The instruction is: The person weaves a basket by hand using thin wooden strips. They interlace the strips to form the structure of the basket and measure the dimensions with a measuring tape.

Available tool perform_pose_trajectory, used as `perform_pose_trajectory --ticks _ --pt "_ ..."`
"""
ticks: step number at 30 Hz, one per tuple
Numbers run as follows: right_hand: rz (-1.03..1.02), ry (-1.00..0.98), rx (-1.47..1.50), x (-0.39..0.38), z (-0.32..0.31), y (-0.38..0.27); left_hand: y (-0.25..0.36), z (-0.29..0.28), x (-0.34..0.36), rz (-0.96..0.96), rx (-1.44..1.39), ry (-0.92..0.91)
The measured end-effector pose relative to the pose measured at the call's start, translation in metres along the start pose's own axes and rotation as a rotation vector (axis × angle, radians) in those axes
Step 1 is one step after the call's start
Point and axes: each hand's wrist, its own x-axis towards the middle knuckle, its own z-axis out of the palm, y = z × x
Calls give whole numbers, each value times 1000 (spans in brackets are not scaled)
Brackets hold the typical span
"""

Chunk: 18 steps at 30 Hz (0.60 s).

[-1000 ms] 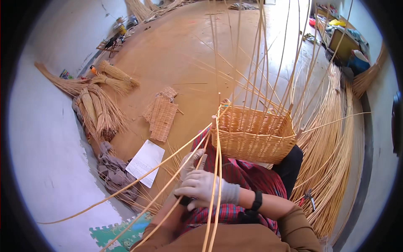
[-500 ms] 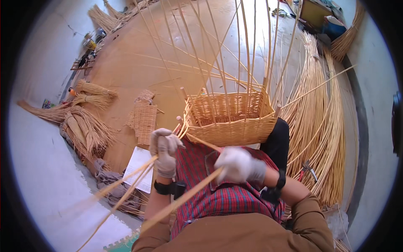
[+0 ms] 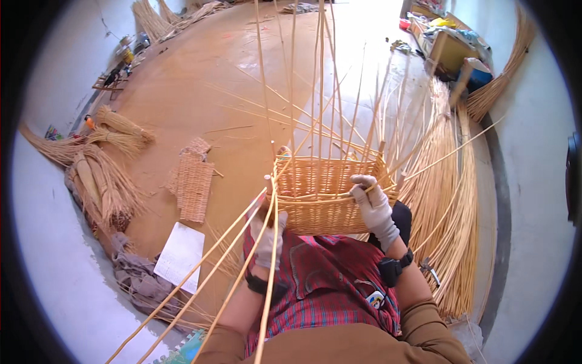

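A half-woven wicker basket [image 3: 321,200] rests on my lap, with long upright stakes [image 3: 320,91] rising from its rim. My left hand [image 3: 267,233], in a pale glove, is closed around several long loose weaving rods [image 3: 212,285] at the basket's left corner; the rods trail down past my left arm. My gloved right hand [image 3: 373,203] presses on the basket's right rim, pinching a thin rod that runs along the top edge. A dark watch sits on my right wrist.
A flat woven mat [image 3: 194,185] and a white sheet [image 3: 180,255] lie on the brown floor to my left. Tied straw bundles [image 3: 103,170] and grey cloth [image 3: 136,282] lie by the left wall. A heap of long rods [image 3: 451,200] lies to my right. Boxes [image 3: 448,42] stand far right.
The basket has come closer on my lap. My right hand has moved up from the rods onto the basket's right rim. My left hand has shifted to the basket's left corner.
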Motion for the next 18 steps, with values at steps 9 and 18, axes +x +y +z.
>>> perform_pose_trajectory --ticks 9,18 --pt "-7 244 -51 1 19 29 -49 -2 75 79 -29 -262" --pt "-43 312 -79 -42 35 -10 -47 9 64 94 5 -185"
